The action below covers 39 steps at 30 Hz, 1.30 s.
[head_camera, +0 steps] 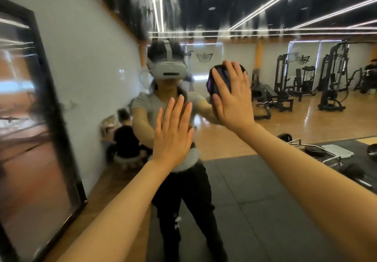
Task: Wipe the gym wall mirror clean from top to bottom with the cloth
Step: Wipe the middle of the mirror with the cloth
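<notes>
The wall mirror (285,119) fills most of the head view and reflects me and the gym behind. My right hand (232,96) lies flat with straight fingers on a dark purple cloth (212,80), pressing it against the glass at about head height. The cloth bulges out to the left of and above the fingers. My left hand (173,133) is pressed flat on the bare mirror lower and to the left, fingers straight and together, holding nothing. Streaks of wet smear run down the upper part of the glass.
A black-framed standing mirror (59,119) leans against the white wall on the left, close to my left arm. The reflection shows weight machines (334,82), a bench, a barbell with plates on a dark floor mat (265,200), and a person crouched by the wall.
</notes>
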Each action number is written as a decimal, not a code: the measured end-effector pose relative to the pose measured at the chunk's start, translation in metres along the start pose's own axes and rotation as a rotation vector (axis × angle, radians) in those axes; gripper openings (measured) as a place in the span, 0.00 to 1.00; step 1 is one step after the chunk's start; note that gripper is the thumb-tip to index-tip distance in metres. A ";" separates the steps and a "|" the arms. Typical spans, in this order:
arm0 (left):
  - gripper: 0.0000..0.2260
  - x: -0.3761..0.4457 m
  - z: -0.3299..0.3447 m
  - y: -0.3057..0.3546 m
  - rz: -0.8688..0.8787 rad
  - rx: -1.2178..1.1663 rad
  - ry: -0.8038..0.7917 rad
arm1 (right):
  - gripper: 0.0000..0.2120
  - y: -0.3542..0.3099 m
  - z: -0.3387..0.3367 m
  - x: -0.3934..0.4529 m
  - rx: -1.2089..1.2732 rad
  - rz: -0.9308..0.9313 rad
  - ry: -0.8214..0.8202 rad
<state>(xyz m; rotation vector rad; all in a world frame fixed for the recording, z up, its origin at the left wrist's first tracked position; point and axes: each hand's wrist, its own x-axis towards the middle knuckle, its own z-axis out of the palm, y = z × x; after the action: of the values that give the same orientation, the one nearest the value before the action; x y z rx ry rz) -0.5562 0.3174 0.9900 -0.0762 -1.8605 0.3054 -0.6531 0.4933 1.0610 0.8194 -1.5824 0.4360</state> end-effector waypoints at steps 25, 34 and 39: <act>0.27 -0.007 0.016 -0.004 -0.005 0.136 0.037 | 0.27 0.016 0.002 -0.059 -0.071 -0.183 -0.108; 0.29 -0.010 0.019 -0.004 0.008 0.142 0.030 | 0.26 0.030 -0.009 0.019 -0.005 -0.029 0.043; 0.29 -0.009 0.018 -0.003 0.007 0.131 0.030 | 0.26 0.024 -0.001 -0.025 -0.010 -0.032 0.032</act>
<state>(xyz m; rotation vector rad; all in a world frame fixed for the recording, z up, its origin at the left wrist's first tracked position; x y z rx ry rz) -0.5699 0.3094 0.9781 0.0024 -1.8057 0.4284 -0.6697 0.5168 1.0412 0.8252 -1.5394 0.4161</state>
